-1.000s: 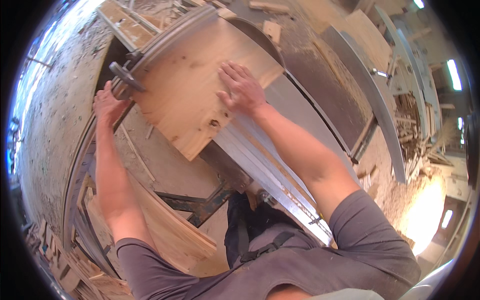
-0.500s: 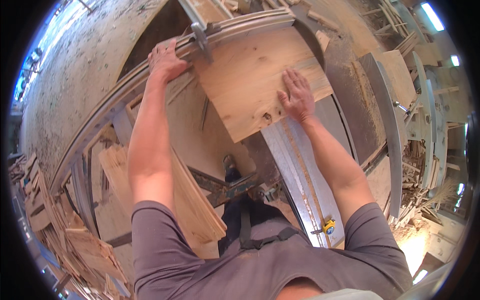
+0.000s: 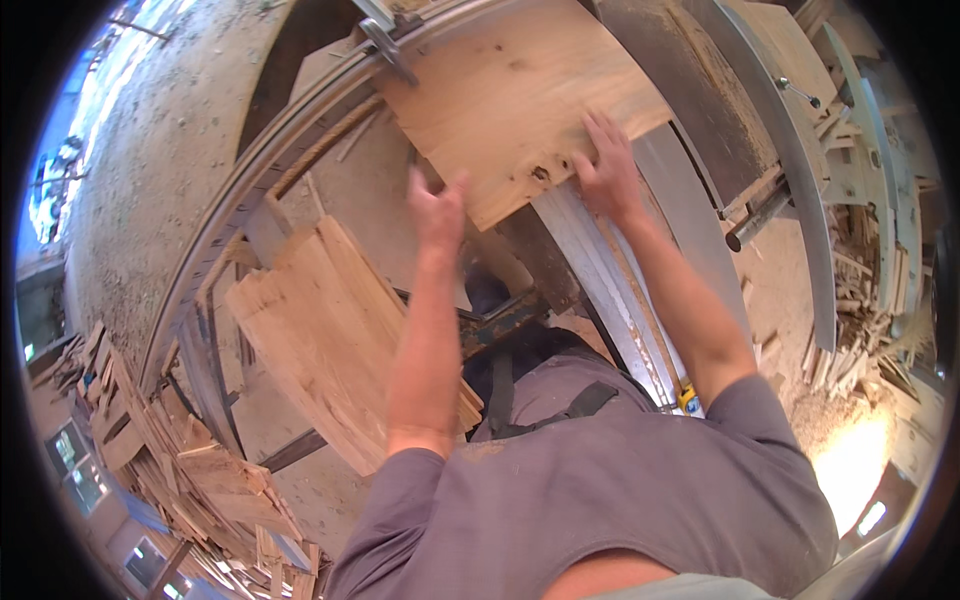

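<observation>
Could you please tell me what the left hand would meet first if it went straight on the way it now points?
Probably the left edge of the wooden board, close by the left hand; depth is unclear, so it might pass under or over instead.

Stacked boards (image 3: 315, 335), heaped wood offcuts (image 3: 150, 440) and sawdust (image 3: 838, 438) mark a woodworking workshop.

Tan board (image 3: 510, 100) — dark-knotted, faintly grained — and grey-purple shirt (image 3: 620, 480)
</observation>
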`<state>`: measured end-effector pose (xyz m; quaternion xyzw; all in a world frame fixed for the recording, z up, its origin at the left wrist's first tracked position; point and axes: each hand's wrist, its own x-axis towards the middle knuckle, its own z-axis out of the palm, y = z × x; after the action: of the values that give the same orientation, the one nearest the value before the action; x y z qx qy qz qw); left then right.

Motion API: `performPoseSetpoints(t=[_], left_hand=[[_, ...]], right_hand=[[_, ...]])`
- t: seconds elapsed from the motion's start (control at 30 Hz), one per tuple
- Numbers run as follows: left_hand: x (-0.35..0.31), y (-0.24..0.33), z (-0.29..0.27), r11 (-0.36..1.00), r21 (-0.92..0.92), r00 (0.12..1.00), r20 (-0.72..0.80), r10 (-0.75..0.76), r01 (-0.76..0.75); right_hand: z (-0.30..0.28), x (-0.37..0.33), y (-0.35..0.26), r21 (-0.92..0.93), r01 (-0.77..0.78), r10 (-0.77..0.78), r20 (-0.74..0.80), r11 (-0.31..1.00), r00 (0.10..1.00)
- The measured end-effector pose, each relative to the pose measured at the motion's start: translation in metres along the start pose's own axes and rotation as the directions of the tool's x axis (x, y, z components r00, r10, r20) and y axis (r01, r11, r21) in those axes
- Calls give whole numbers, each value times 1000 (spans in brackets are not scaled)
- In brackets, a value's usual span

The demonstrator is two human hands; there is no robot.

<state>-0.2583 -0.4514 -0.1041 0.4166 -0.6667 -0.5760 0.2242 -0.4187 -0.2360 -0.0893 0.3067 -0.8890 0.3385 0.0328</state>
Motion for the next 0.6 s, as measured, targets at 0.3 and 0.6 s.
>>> performPoseSetpoints(t=[0.3,0.6], left_hand=[[-53,-1,-7,832,-425,924,292,-248,357],[-181,40,-15,748,-370,773,565,-289,550]], right_hand=[[-39,-132,-74,785,-495,455,311,371,834],[-41,-137,-79,775,-413,353,600,-478,718]])
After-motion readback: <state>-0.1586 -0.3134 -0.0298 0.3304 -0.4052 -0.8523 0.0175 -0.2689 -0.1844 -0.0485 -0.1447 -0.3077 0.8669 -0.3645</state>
